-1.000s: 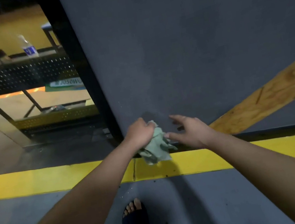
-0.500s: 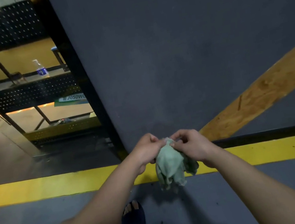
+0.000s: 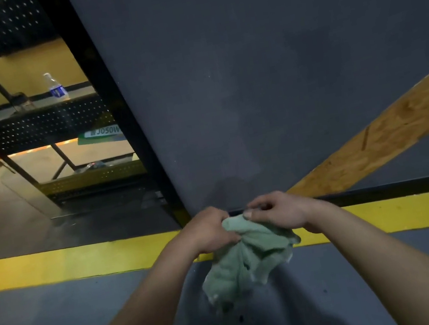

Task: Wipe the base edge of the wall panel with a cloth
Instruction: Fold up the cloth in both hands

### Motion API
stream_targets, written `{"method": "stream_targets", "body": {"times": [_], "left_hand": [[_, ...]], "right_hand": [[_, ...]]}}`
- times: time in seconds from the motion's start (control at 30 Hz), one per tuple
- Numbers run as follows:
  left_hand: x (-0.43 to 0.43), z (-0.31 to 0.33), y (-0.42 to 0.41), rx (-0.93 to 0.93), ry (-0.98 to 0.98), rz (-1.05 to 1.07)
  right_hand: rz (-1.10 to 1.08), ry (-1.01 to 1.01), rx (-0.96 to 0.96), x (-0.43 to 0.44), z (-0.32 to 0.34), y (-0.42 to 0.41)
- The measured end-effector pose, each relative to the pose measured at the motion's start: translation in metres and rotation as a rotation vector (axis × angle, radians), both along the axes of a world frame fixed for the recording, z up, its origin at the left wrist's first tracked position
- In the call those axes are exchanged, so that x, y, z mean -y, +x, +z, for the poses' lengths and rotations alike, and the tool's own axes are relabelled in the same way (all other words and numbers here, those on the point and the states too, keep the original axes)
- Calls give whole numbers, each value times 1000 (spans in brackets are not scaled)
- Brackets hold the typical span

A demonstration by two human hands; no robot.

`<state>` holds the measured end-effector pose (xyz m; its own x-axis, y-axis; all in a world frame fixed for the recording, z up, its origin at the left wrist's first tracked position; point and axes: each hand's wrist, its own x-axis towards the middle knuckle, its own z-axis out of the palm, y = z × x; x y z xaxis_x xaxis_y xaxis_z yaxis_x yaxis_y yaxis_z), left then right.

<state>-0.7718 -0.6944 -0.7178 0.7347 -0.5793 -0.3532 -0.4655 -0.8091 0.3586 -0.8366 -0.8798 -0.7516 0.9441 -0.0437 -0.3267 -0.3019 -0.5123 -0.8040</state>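
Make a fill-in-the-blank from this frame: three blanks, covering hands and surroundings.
1. The left hand and right hand both grip a ____ cloth.
2. The floor stripe in front of the wall panel is painted ____.
3. The diagonal plank against the panel is made of ____.
Missing words: green; yellow; wood.

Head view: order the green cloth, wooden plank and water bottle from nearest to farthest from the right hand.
1. Green cloth, pinched by the right hand.
2. Wooden plank, slanting up to its right.
3. Water bottle, far upper left.
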Motion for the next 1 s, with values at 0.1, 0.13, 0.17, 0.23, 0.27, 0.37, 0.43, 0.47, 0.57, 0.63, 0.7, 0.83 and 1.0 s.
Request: {"method": "stream_targets", "body": {"times": [0.1,0.13,0.17,0.23,0.27,0.37,0.43,0.47,0.57,0.63,0.7,0.83,1.0], "left_hand": [[6,-5,6,41,115,-97],[4,-7,8,3,109,-91],[0,-9,9,-22,110,-79],[-12,-11,12,-52,114,-72],[-17,-11,14,-64,102,-70],[-25,-6,12,-83,8,-42],[-25,-4,9,-72,-37,-3],[-26,-3,7,-77,-53,17],[-29,-3,1,-94,-66,34],[-33,-3,-1,-102,-40,38],[-39,-5,-3,-132,-43,56],[-45,-4,-10,-218,-103,47],[-47,0,-12,-103,-24,-3]], "right_hand": [[178,-52,-180,3,-7,6],[209,-66,-206,3,-8,6],[222,-64,-220,4,-7,7],[250,-32,-250,2,-3,6],[272,-19,-262,1,-1,6],[344,-55,-269,-8,2,7],[352,-139,-236,-14,2,6],[340,-177,-215,-16,2,5],[264,-210,-177,-21,4,2],[236,-185,-164,-23,6,0],[195,-63,-142,-27,8,-4],[135,117,-51,-30,10,-8],[74,129,-22,-25,8,-10]]}}
